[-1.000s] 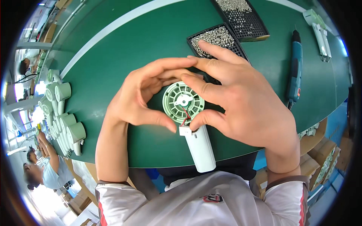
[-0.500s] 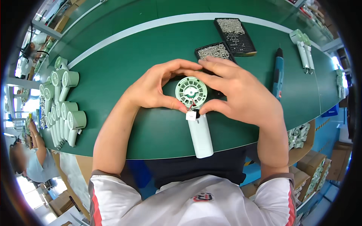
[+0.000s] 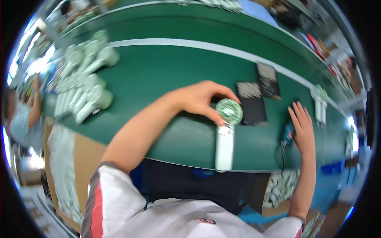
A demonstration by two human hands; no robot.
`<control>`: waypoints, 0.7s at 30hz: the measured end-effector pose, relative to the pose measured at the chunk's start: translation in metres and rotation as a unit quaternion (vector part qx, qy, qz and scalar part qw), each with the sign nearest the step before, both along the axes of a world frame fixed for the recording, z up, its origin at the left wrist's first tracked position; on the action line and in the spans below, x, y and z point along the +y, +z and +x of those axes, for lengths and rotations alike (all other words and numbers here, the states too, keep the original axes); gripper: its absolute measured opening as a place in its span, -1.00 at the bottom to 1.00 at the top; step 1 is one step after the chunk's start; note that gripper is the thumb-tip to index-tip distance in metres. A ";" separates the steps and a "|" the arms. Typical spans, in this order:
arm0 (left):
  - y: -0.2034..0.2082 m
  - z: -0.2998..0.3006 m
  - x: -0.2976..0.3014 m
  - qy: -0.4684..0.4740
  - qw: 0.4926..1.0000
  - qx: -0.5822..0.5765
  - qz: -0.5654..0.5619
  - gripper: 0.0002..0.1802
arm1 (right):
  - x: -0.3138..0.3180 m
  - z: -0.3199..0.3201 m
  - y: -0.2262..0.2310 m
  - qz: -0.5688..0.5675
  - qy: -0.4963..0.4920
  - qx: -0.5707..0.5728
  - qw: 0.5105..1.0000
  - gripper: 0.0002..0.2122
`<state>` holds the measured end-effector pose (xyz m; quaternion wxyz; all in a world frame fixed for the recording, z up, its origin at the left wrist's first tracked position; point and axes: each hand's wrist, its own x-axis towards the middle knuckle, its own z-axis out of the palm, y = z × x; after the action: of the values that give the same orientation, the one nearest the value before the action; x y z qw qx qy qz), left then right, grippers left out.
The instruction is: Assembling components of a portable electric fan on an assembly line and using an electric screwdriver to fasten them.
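Left hand fingers grasp the handheld fan; right hand fingers outstretched, unclenched beside the electric screwdriver. Best with a firm left, so the fan can't twist.

So the table is done in deep green, crossed by a curved white stripe. The fan is coloured pale mint up top, with a white handle. Mint and white are repeated on the fan pile. Trays are black, speckled silvery-grey. The screwdriver is finished in teal-blue, and the white shirt is striped red down the sleeve.
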<state>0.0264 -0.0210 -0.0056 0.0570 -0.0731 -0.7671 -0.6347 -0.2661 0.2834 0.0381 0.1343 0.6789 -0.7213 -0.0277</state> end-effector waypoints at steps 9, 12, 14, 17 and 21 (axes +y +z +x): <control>0.000 0.001 0.020 0.026 0.999 0.012 -0.019 -0.23 | 0.032 -0.057 -0.022 -0.060 0.110 -0.028 0.992 -0.48; -0.003 -0.016 0.023 -0.007 1.000 0.013 0.002 -0.22 | 0.074 -0.121 -0.074 -0.353 -0.188 -0.600 0.693 -0.57; -0.007 -0.027 0.021 -0.003 0.999 0.032 -0.021 -0.21 | 0.047 -0.065 -0.026 -0.400 0.023 -0.180 0.898 -0.66; -0.003 -0.015 0.011 0.009 1.000 0.028 0.008 -0.25 | -0.013 -0.040 0.011 -0.556 -0.018 -0.268 0.786 -0.55; 0.003 -0.003 0.001 0.032 0.999 -0.012 0.013 -0.23 | -0.087 0.015 0.087 -0.501 0.241 -0.680 0.477 -0.69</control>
<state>0.0231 -0.0201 -0.0022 0.0694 -0.0400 -0.7614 -0.6433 -0.2514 0.1966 0.1254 -0.0797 0.4497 -0.2856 0.8425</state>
